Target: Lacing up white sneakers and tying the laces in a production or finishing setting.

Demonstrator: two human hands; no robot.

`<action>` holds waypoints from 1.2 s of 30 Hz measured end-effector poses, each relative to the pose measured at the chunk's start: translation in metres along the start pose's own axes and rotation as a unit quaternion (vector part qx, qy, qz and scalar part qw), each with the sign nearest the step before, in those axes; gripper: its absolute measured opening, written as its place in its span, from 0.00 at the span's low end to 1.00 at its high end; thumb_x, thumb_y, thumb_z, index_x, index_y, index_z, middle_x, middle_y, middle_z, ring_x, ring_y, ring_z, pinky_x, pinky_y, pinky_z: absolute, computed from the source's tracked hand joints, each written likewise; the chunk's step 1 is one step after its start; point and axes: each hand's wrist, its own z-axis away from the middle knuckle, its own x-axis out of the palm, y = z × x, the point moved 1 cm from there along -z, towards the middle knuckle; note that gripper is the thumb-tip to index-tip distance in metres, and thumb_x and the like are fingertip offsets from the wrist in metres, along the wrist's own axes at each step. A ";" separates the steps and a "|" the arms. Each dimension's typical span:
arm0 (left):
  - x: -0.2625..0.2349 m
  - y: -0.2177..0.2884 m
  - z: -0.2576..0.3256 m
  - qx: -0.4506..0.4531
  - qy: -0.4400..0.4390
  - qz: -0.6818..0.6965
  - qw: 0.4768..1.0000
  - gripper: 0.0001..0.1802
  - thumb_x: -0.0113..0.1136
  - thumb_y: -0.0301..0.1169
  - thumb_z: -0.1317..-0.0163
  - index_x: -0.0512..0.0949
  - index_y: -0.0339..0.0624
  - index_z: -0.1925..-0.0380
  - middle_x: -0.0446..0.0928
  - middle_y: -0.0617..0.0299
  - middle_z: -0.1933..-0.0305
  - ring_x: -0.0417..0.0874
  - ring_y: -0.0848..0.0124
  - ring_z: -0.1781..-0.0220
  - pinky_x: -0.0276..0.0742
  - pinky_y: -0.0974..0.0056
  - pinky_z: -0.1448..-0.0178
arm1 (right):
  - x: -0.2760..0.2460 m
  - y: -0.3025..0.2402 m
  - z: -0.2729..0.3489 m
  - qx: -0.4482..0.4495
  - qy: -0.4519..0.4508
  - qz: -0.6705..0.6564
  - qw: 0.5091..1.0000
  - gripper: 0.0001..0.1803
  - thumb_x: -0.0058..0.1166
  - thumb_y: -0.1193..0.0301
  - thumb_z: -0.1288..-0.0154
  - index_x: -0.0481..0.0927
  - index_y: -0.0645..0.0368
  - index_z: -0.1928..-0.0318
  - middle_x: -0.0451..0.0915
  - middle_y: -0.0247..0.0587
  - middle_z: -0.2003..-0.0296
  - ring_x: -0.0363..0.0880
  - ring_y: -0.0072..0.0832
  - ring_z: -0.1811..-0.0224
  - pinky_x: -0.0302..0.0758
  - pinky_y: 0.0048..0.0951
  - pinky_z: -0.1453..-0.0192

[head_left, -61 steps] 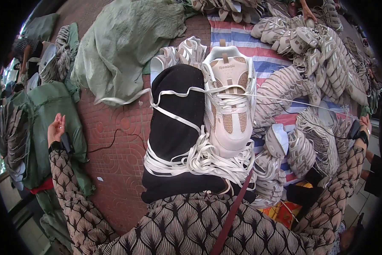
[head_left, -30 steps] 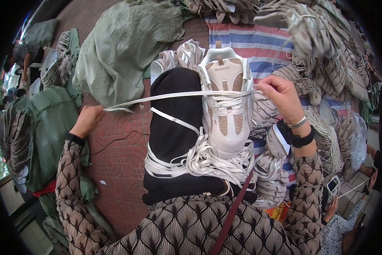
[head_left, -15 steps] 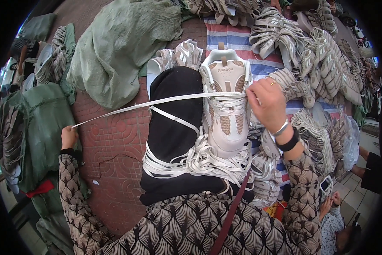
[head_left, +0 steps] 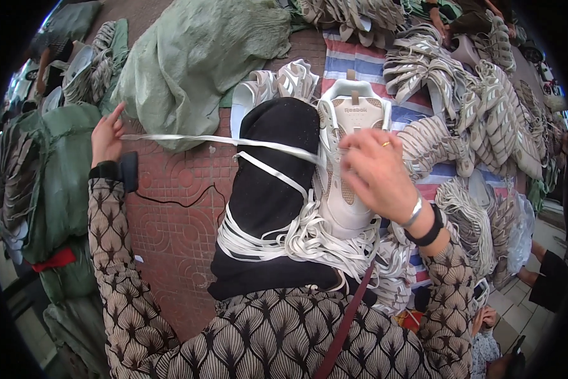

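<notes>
A beige and white sneaker (head_left: 347,211) lies upright on my lap at the right, its toe toward me. Over its laced middle hovers my right hand (head_left: 379,174), fingers bent and blurred by motion; whether they hold a lace cannot be made out. From the sneaker a flat white shoelace (head_left: 233,141) stretches leftward across my black-clad knee (head_left: 274,132). At its far end, my left hand (head_left: 109,136) is closed around the lace with the index finger sticking out. A tangle of loose white shoelaces (head_left: 303,234) lies across my lap.
A large green sack (head_left: 183,69) sits at the far left on red paving, with another green sack (head_left: 69,183) nearer. Many sneaker uppers (head_left: 502,120) are piled at the right on a striped sheet (head_left: 353,57). A lace bundle (head_left: 464,215) hangs nearby. Other people are around.
My left hand has moved up and its index finger now extends. My right hand has shifted left and toward me over the sneaker's lacing. The stretched lace sits flatter.
</notes>
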 end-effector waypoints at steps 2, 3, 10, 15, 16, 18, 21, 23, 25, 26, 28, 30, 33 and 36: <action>0.072 0.008 0.047 0.029 -0.150 -0.099 0.983 0.13 0.50 0.29 0.33 0.75 0.37 0.52 0.81 0.57 0.53 0.61 0.84 0.80 0.56 0.77 0.79 | 0.000 -0.006 0.006 -0.017 -0.054 -0.099 0.993 0.09 0.58 0.73 0.47 0.75 0.53 0.64 0.74 0.34 0.53 0.69 0.35 0.46 0.56 0.39 0.38; 0.108 0.012 0.081 0.052 -0.211 -0.146 0.965 0.13 0.53 0.31 0.34 0.77 0.38 0.53 0.82 0.60 0.55 0.60 0.86 0.80 0.56 0.78 0.79 | -0.001 -0.005 0.006 -0.021 -0.057 -0.105 0.993 0.09 0.58 0.73 0.47 0.75 0.53 0.64 0.74 0.34 0.53 0.69 0.35 0.46 0.56 0.39 0.38; 0.231 -0.042 0.206 0.449 -0.396 -0.528 0.603 0.07 0.54 0.31 0.41 0.78 0.40 0.70 0.80 0.56 0.72 0.82 0.54 0.68 0.77 0.55 0.66 | -0.027 0.032 -0.002 0.021 0.082 0.046 0.995 0.09 0.57 0.73 0.45 0.78 0.54 0.62 0.77 0.35 0.53 0.71 0.36 0.45 0.56 0.37 0.39; 0.243 -0.053 0.219 0.468 -0.431 -0.512 0.577 0.04 0.53 0.27 0.48 0.74 0.38 0.77 0.77 0.52 0.75 0.82 0.53 0.71 0.76 0.54 0.69 | -0.031 0.040 0.002 0.048 0.099 0.054 0.992 0.08 0.58 0.73 0.45 0.78 0.54 0.63 0.78 0.34 0.53 0.72 0.35 0.45 0.56 0.37 0.39; 0.244 -0.053 0.221 0.467 -0.441 -0.512 0.571 0.04 0.53 0.27 0.48 0.73 0.38 0.77 0.77 0.52 0.76 0.81 0.53 0.71 0.75 0.53 0.70 | -0.032 0.041 0.003 0.050 0.100 0.053 0.992 0.08 0.58 0.73 0.45 0.78 0.54 0.63 0.78 0.34 0.53 0.72 0.35 0.45 0.56 0.37 0.39; 0.242 -0.051 0.221 0.466 -0.439 -0.514 0.570 0.04 0.54 0.26 0.48 0.73 0.37 0.78 0.77 0.52 0.76 0.81 0.53 0.72 0.75 0.53 0.70 | -0.031 0.042 0.002 0.045 0.103 0.045 0.993 0.08 0.58 0.73 0.44 0.78 0.54 0.63 0.78 0.34 0.53 0.72 0.35 0.45 0.56 0.37 0.38; 0.240 -0.051 0.223 0.462 -0.441 -0.515 0.572 0.04 0.54 0.26 0.49 0.73 0.37 0.79 0.76 0.52 0.77 0.81 0.53 0.73 0.74 0.53 0.71 | -0.028 0.045 0.002 0.038 0.105 0.041 0.993 0.08 0.57 0.73 0.44 0.78 0.54 0.63 0.78 0.33 0.53 0.71 0.35 0.45 0.56 0.37 0.38; 0.241 -0.051 0.223 0.459 -0.445 -0.513 0.573 0.05 0.54 0.26 0.49 0.72 0.38 0.79 0.76 0.52 0.77 0.80 0.54 0.73 0.74 0.53 0.71 | -0.028 0.047 0.001 0.033 0.104 0.040 0.993 0.08 0.57 0.74 0.44 0.78 0.54 0.62 0.78 0.34 0.53 0.71 0.35 0.45 0.56 0.37 0.38; 0.243 -0.050 0.224 0.452 -0.453 -0.508 0.577 0.06 0.53 0.27 0.47 0.72 0.37 0.80 0.76 0.50 0.78 0.80 0.52 0.74 0.73 0.52 0.70 | -0.031 0.050 0.001 0.029 0.103 0.042 0.993 0.08 0.58 0.74 0.45 0.78 0.54 0.62 0.77 0.34 0.53 0.71 0.35 0.44 0.56 0.37 0.38; 0.244 -0.050 0.224 0.452 -0.452 -0.510 0.576 0.06 0.53 0.27 0.47 0.72 0.37 0.80 0.76 0.50 0.78 0.80 0.52 0.74 0.73 0.52 0.70 | -0.032 0.051 -0.002 0.016 0.083 0.055 0.995 0.09 0.58 0.74 0.45 0.77 0.54 0.61 0.77 0.34 0.52 0.70 0.35 0.43 0.56 0.38 0.37; 0.246 -0.049 0.224 0.405 -0.445 -0.508 0.617 0.08 0.52 0.29 0.45 0.72 0.37 0.79 0.75 0.48 0.78 0.79 0.48 0.74 0.73 0.49 0.69 | -0.035 0.055 -0.007 0.002 0.064 0.068 0.996 0.10 0.58 0.74 0.45 0.77 0.53 0.61 0.76 0.34 0.51 0.70 0.35 0.42 0.56 0.38 0.37; 0.249 -0.047 0.221 0.373 -0.446 -0.509 0.635 0.09 0.51 0.29 0.43 0.72 0.37 0.79 0.75 0.47 0.78 0.78 0.47 0.73 0.72 0.48 0.68 | -0.041 0.060 -0.011 -0.049 0.006 0.069 0.996 0.13 0.59 0.74 0.47 0.76 0.53 0.58 0.74 0.35 0.49 0.68 0.36 0.39 0.57 0.40 0.35; 0.248 -0.052 0.222 0.354 -0.438 -0.512 0.649 0.10 0.51 0.31 0.42 0.73 0.37 0.79 0.75 0.47 0.79 0.78 0.46 0.72 0.72 0.47 0.66 | -0.052 0.064 -0.017 -0.087 -0.045 0.080 0.992 0.16 0.60 0.74 0.48 0.76 0.54 0.56 0.73 0.35 0.48 0.67 0.37 0.37 0.58 0.41 0.35; 0.255 -0.048 0.227 0.376 -0.438 -0.565 0.589 0.09 0.53 0.33 0.44 0.73 0.41 0.77 0.77 0.50 0.75 0.80 0.52 0.68 0.72 0.50 0.59 | -0.056 0.069 -0.020 -0.113 -0.072 0.085 0.987 0.18 0.61 0.74 0.51 0.75 0.55 0.57 0.73 0.36 0.49 0.67 0.38 0.38 0.61 0.41 0.36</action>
